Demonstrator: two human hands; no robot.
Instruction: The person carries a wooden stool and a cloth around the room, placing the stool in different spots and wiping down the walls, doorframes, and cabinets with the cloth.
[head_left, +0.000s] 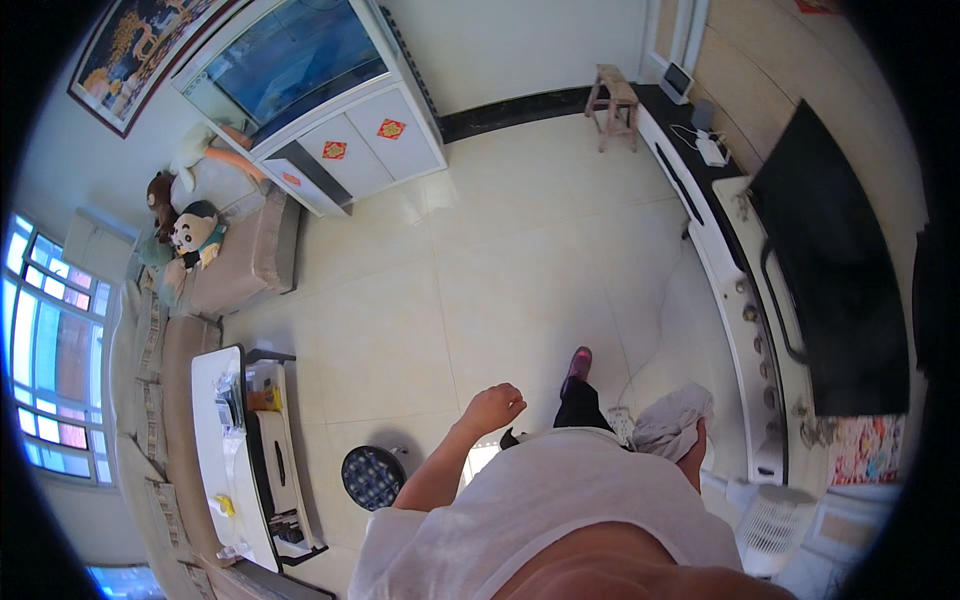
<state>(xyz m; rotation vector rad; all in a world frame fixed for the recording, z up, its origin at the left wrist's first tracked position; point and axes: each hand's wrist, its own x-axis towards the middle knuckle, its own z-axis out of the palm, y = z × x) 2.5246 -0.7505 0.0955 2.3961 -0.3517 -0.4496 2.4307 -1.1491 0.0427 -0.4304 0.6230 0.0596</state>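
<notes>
My right hand (694, 448) is low at my right side, closed around a bunched pale grey cloth (670, 421). The cloth hangs in folds in front of the fingers and hides part of them. My left hand (493, 409) is out in front of my body on the left, its fingers loosely curled, and no object shows in it. Below it lies the tiled floor (382, 300). One foot in a dark reddish shoe (578, 364) is forward on the tiles. A white power strip (619, 422) is on the floor beside the cloth.
A round, tufted black stool (373, 478) stands at left, near a white-topped coffee table (217, 465) and sofa (180, 352). Along the right runs a TV cabinet (705, 240) with a large television (832, 285). Ahead are a wooden stool (616, 94) and an aquarium cabinet (360, 146). A cable crosses the floor.
</notes>
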